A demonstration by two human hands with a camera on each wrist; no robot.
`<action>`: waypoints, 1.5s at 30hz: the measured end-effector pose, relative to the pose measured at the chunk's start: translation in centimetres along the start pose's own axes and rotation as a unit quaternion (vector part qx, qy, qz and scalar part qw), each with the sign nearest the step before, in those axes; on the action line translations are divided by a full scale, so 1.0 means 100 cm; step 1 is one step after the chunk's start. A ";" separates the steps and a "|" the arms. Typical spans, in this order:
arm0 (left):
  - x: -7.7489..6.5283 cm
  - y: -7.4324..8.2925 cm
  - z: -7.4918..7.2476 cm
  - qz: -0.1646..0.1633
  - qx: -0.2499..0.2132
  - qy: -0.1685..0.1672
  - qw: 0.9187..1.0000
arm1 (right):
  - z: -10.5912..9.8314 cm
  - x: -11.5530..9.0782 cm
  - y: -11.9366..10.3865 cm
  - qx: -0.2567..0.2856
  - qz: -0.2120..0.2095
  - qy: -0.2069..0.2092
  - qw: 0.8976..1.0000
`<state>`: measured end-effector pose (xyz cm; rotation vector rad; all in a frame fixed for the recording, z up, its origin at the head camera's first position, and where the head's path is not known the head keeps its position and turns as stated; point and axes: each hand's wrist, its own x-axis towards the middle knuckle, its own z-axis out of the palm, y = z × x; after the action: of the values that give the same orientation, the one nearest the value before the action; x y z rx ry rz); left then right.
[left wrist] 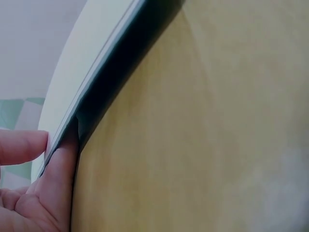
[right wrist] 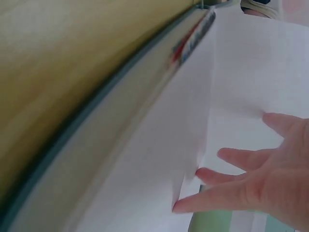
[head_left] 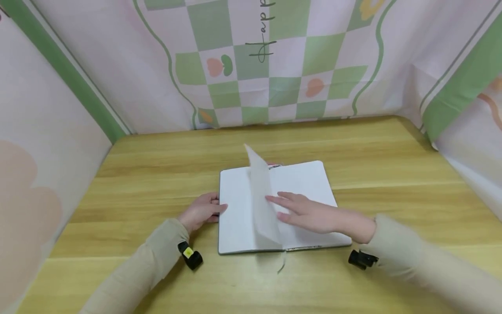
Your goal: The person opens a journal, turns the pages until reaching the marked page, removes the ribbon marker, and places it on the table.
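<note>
A notebook (head_left: 235, 222) with blank white pages and a dark cover lies open on the table. My left hand (head_left: 200, 211) holds its left edge, thumb over the page and fingers at the underside; the left wrist view shows a finger tucked beneath the dark cover (left wrist: 130, 53). One page (head_left: 260, 196) stands raised near the middle, leaning left. My right hand (head_left: 310, 213), fingers straight and spread, touches this page from the right. In the right wrist view the fingertips (right wrist: 181, 206) press against the white paper.
The wooden table (head_left: 157, 165) surrounds the notebook. A ribbon bookmark (head_left: 282, 264) hangs from its near edge. Something patterned with red (right wrist: 181, 48) shows among the pages. Behind the table hangs a checked green and white cloth (head_left: 251, 91).
</note>
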<state>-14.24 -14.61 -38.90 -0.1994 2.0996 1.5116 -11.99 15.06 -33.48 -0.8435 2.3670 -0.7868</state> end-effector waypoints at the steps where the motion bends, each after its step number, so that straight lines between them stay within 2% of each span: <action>1: 0.000 0.000 0.000 -0.002 -0.002 0.001 1.000 | 0.003 0.001 -0.001 -0.015 0.010 -0.013 1.000; 4: 0.000 -0.002 0.002 -0.001 -0.011 -0.002 1.000 | 0.009 0.004 -0.004 -0.048 0.032 -0.046 0.997; 8: 0.001 -0.004 0.002 0.007 -0.033 -0.008 0.999 | 0.017 0.007 -0.007 -0.104 0.043 -0.071 0.991; 16: 0.004 -0.005 -0.001 0.001 -0.104 -0.018 0.994 | 0.024 0.010 -0.008 -0.165 0.033 -0.062 0.984; 18: 0.003 -0.004 -0.002 -0.006 -0.093 -0.015 0.996 | 0.025 0.010 -0.009 -0.170 0.029 -0.057 0.983; 22: 0.000 -0.004 -0.002 -0.013 -0.041 -0.008 0.999 | 0.026 0.011 -0.011 -0.182 0.029 -0.054 0.981; 25: 0.000 -0.003 -0.002 -0.007 -0.019 -0.012 1.000 | 0.024 0.011 -0.011 -0.185 0.036 -0.062 0.980; 30: 0.002 -0.003 0.000 -0.005 -0.012 -0.010 1.000 | 0.017 0.009 -0.007 -0.183 0.024 -0.079 0.980; 37: 0.003 -0.002 0.000 -0.007 -0.005 -0.003 1.000 | 0.007 0.010 0.005 -0.203 0.002 -0.082 0.976; 42: 0.001 -0.003 0.000 -0.001 -0.004 0.000 1.000 | -0.005 0.015 0.015 -0.194 0.004 -0.085 0.977; 45: 0.000 -0.003 0.001 0.003 -0.007 -0.002 1.000 | -0.011 0.017 0.023 -0.194 0.020 -0.076 0.978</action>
<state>-14.02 -14.61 -39.17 -0.1957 2.0889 1.5279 -14.75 15.75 -34.65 -0.9675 2.4236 -0.2321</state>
